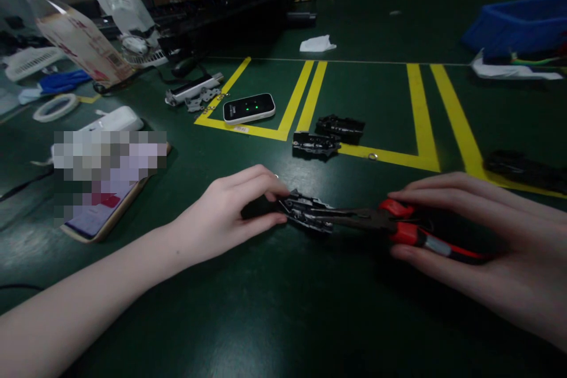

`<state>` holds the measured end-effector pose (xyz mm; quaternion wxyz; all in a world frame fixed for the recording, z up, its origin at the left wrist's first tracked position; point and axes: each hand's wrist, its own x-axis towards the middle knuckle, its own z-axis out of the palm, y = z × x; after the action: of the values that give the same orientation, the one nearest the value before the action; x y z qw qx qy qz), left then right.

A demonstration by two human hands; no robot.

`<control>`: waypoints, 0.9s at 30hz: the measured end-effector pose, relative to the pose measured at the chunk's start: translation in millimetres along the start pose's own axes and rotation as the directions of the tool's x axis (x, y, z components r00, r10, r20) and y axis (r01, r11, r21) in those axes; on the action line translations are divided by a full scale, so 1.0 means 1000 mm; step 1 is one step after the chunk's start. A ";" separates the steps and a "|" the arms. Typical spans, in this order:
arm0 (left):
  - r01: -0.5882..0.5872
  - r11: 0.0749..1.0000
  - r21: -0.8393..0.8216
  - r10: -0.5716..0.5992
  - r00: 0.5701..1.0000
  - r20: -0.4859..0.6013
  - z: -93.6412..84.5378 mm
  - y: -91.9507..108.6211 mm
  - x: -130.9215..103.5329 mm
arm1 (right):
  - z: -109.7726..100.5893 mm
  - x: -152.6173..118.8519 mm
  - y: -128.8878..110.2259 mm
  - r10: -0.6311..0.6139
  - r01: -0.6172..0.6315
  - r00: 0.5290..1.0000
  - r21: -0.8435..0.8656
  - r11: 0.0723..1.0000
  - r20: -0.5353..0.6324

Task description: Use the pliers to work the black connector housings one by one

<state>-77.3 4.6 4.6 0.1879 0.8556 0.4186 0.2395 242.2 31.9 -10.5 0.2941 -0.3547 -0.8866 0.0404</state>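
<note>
My left hand (pixel 237 204) pinches the left end of a small black mechanical part (pixel 308 212) just above the green table. In my right hand (pixel 482 230) are red-handled long-nose pliers (pixel 405 227), their dark jaws pointing left. The jaw tips reach onto the black part; whether they grip it or only lie against it I cannot tell. Two similar black parts, a nearer one (pixel 314 143) and a farther one (pixel 340 126), lie beyond my hands on the yellow tape. Close to them sits a small metal ring (pixel 372 156).
A phone (pixel 115 195) and a white power strip (pixel 110 124) lie at left, near a tilted bottle (pixel 80 41). A black-faced device (pixel 249 108) with green lights rests inside yellow tape. At right are another dark part (pixel 522 166) and a blue bin (pixel 518 23).
</note>
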 end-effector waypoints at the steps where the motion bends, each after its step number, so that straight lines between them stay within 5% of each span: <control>1: 0.013 1.000 0.006 -0.013 1.000 -0.004 0.000 0.000 0.000 | 0.000 0.000 0.000 0.005 -0.005 1.000 0.001 1.000 -0.002; 10: -0.097 0.974 0.203 0.110 0.992 -0.058 0.002 0.000 -0.002 | 0.002 -0.002 -0.002 -0.025 0.025 1.000 -0.044 0.999 -0.001; 19: 0.016 0.999 0.032 -0.015 0.999 -0.045 0.010 0.012 -0.002 | -0.012 0.005 -0.017 -0.103 0.104 0.995 -0.143 0.984 0.018; 27: -0.044 0.999 0.029 0.047 0.995 -0.090 0.014 0.016 -0.003 | -0.021 0.000 -0.038 0.105 -0.091 0.992 -0.183 0.979 0.071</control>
<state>-61.2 -8.7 0.5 0.1517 0.8556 0.4104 0.2767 230.4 0.5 17.0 0.2228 -0.4211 -0.8792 -0.0111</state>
